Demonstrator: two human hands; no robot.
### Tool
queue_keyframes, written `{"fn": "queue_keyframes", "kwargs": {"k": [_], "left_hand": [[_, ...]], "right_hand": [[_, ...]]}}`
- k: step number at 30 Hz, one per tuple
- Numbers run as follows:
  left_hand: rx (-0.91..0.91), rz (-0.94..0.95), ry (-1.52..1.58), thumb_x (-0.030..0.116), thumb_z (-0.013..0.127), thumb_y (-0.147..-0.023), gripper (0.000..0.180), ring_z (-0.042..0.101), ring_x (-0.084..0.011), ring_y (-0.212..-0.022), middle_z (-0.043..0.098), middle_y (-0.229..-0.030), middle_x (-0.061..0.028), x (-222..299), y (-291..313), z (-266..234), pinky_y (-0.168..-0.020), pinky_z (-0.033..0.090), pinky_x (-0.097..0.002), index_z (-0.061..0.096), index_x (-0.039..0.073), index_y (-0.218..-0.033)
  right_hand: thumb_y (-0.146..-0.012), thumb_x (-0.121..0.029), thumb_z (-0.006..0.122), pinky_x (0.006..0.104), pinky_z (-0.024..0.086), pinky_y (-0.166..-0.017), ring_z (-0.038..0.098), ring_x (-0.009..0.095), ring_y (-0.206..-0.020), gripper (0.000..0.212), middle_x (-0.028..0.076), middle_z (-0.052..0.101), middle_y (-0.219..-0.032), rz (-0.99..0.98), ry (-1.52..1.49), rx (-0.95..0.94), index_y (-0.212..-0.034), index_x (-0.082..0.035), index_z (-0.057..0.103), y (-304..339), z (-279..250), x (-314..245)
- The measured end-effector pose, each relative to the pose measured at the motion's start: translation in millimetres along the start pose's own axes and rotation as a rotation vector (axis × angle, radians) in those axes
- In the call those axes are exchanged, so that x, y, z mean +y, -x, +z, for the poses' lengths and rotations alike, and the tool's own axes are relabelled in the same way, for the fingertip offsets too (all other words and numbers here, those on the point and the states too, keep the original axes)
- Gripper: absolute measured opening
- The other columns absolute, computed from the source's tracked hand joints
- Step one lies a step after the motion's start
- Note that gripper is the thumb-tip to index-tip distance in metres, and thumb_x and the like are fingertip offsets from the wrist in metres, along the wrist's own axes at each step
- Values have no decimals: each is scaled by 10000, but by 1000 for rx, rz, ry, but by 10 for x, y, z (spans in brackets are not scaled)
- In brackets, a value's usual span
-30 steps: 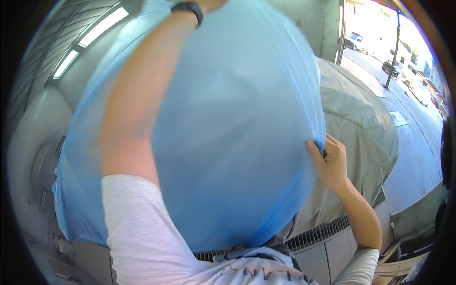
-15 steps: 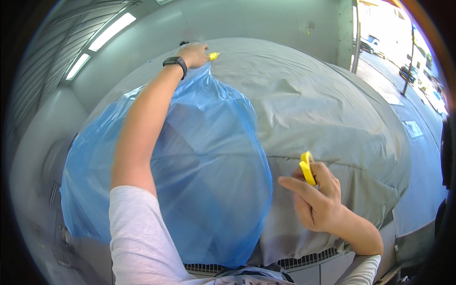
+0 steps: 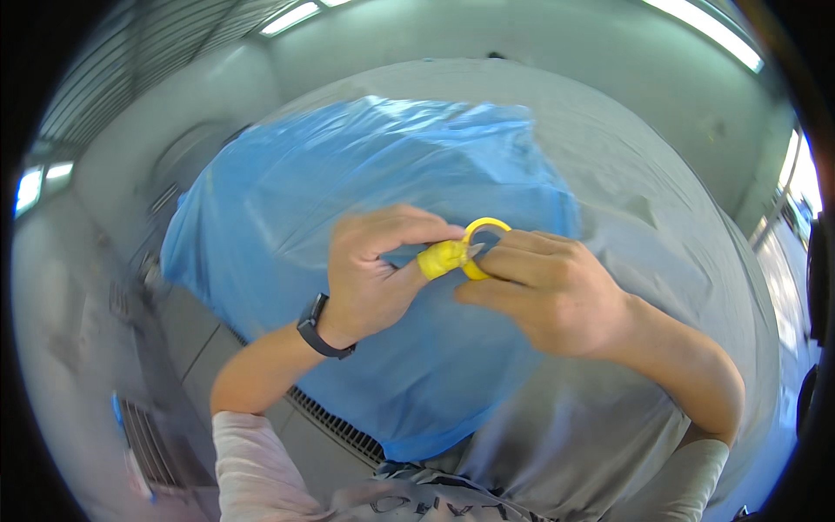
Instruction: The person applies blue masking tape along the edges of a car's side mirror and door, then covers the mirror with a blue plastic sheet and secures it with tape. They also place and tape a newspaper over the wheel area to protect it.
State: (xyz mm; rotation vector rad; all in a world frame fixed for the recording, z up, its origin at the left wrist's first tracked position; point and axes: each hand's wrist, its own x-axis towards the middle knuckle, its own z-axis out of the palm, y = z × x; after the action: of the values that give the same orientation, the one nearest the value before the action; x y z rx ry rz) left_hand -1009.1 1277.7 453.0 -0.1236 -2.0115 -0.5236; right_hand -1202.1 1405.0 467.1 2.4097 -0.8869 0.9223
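Both hands meet in front of me, above the blue plastic film (image 3: 383,165). My right hand (image 3: 557,291) is closed on a roll of yellow tape (image 3: 487,224), fingers over its right side. At the roll's left rim, the index finger and thumb of my left hand (image 3: 370,270) come together. A yellow wrapping (image 3: 442,259) covers that thumb's end, and a pale pointed tip, perhaps a small blade, sticks out of it against the roll. The film lies wrinkled over a grey cover (image 3: 644,209) draped on a large rounded shape like a vehicle. A black band (image 3: 320,329) circles my left wrist.
Behind the covered shape rises a pale wall (image 3: 522,35); ceiling lights (image 3: 291,17) shine above. A dark slotted grating (image 3: 335,426) runs along the floor near me. At the far right is a bright opening (image 3: 804,174) to the outside.
My left hand has come back from the film's far edge to the tape roll. My right hand has moved left and up with the roll. The film's far part now spreads wider, to the right.
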Motion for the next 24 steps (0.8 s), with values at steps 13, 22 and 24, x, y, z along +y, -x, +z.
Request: {"fn": "queue_keyframes", "kwargs": {"k": [13,22,24], "left_hand": [[707,-520,-1003,76,729,-941,113,661,-265,-856,691,-1015,-138,-1334,1810,-1651,-727,512,-358,643,3,-933],[549,-560,-1228,-20,665,-897,399,486,-412,-1327,534,-1374,-219,-1803,1681,-1478,-1127,385,-481,574,-10,-1286],[424,-364,-1139,64,602,-973,410,461,-395,-1399,515,-1483,-196,-1403,1192,-1354,-1181,347,-461,552,-6,-1375]], "right_hand": [[-1015,-329,593,450,555,-809,693,348,-877,294,107,741,-882,530,409,-204,-1115,-112,764,-170,-511,1550],[-1062,-279,543,463,522,-862,665,370,-946,300,167,746,-1021,775,530,-166,-1168,-101,761,1557,-1362,2494],[-1068,-277,541,457,510,-931,660,362,-952,304,154,751,-1052,845,573,-191,-1173,-101,766,1820,-1565,2600]]}}
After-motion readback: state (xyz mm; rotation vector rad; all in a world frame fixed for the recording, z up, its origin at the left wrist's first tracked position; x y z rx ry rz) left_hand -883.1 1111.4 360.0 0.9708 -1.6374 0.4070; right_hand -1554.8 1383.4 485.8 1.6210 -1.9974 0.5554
